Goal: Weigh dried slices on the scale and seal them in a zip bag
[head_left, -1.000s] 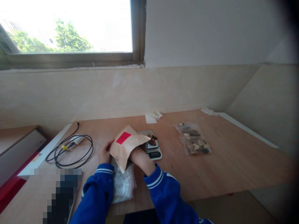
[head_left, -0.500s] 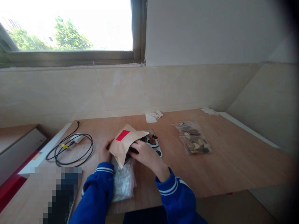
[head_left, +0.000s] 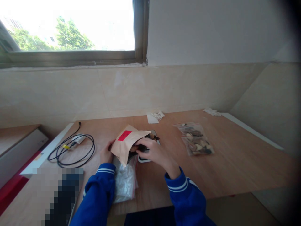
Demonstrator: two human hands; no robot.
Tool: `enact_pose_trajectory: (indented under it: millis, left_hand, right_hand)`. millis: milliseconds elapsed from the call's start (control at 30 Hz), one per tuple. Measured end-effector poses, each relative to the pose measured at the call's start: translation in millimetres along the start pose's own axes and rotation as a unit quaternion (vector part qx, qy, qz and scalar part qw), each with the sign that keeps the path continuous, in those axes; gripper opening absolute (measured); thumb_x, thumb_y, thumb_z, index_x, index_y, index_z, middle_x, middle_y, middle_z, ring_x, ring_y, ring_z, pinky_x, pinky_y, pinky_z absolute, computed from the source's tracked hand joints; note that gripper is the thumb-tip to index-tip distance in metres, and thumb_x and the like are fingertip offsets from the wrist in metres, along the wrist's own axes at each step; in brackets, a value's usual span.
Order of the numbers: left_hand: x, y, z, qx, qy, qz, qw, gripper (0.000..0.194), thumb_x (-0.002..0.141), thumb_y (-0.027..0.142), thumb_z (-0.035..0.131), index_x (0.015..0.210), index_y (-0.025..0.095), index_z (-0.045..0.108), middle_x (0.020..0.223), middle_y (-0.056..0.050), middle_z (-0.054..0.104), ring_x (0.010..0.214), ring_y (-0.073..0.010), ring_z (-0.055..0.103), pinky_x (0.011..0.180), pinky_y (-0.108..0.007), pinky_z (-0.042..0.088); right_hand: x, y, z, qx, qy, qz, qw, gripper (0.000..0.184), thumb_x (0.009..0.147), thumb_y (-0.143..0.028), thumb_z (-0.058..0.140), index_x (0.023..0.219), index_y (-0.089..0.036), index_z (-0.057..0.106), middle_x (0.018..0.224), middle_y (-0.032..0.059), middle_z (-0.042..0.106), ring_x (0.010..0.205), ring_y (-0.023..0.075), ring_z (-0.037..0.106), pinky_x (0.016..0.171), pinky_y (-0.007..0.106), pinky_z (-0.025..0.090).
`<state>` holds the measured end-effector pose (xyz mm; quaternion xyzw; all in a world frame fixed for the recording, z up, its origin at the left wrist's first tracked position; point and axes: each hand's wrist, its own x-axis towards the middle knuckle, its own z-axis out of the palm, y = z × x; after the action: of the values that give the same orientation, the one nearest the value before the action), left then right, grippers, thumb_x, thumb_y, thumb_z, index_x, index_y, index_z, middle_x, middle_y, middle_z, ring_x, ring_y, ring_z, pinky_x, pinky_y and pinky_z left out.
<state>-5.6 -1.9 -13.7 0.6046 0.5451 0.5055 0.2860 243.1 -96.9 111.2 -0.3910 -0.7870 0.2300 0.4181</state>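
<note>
Envelope: brown paper envelope (head_left: 127,142) (red label on it), tilted above the desk (head_left: 235,166)
Left hand (head_left: 106,154): fingers gripping its left edge
Right hand (head_left: 154,152): fingers pinching at its open mouth
Beneath: clear plastic bag (head_left: 124,182)
Behind: scale (head_left: 150,147), mostly hidden

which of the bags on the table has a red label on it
The brown paper bag, gripped by the left hand with the right hand at its mouth. The clear bag beneath it and the clear bags of pieces farther right show none.
</note>
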Motion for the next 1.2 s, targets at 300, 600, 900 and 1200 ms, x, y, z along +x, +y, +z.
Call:
enact_pose_trajectory:
  millis: [300,600,900,1200]
  left_hand:
    - [2.2,-7.7,0.1,0.054,0.0,0.037,0.998,0.042,0.07,0.021,0.057,0.111,0.019,0.065,0.107,-0.006,0.069,0.102,-0.0251,0.061,0.092,-0.037,0.045]
    - [2.7,-1.8,-3.9,0.134,0.008,0.036,0.99,0.044,0.07,0.019,0.054,0.113,0.021,0.063,0.105,-0.005,0.069,0.102,-0.0274,0.061,0.088,-0.037,0.047]
    - [1.6,5.8,-4.0,0.149,0.014,0.021,0.989,0.046,0.069,0.017,0.052,0.114,0.02,0.063,0.106,-0.005,0.069,0.105,-0.0287,0.06,0.088,-0.037,0.047]
    - [0.8,4.5,-5.1,0.145,0.01,0.023,0.989,0.046,0.069,0.017,0.053,0.114,0.02,0.063,0.108,-0.005,0.069,0.105,-0.0275,0.06,0.089,-0.036,0.047]
  right_hand:
    - [-7.5,0.4,-16.9,0.054,0.056,0.032,0.996,0.023,0.073,-0.018,0.059,0.096,-0.02,0.064,0.094,0.0014,0.067,0.085,0.0154,0.062,0.078,0.026,0.048]
    - [-18.3,15.7,-22.6,0.246,0.208,0.081,0.943,0.02,0.077,-0.037,0.06,0.091,-0.022,0.057,0.093,0.0046,0.069,0.089,0.0182,0.065,0.082,0.033,0.051]
    - [-27.0,72.0,8.9,0.301,0.192,0.184,0.916,0.037,0.07,-0.051,0.067,0.087,-0.02,0.056,0.084,0.0053,0.069,0.082,0.0201,0.066,0.082,0.037,0.052]
    - [-23.8,104.2,41.9,0.294,0.2,0.2,0.913,0.034,0.071,-0.047,0.066,0.087,-0.019,0.055,0.083,0.0054,0.067,0.08,0.0191,0.065,0.075,0.033,0.052]
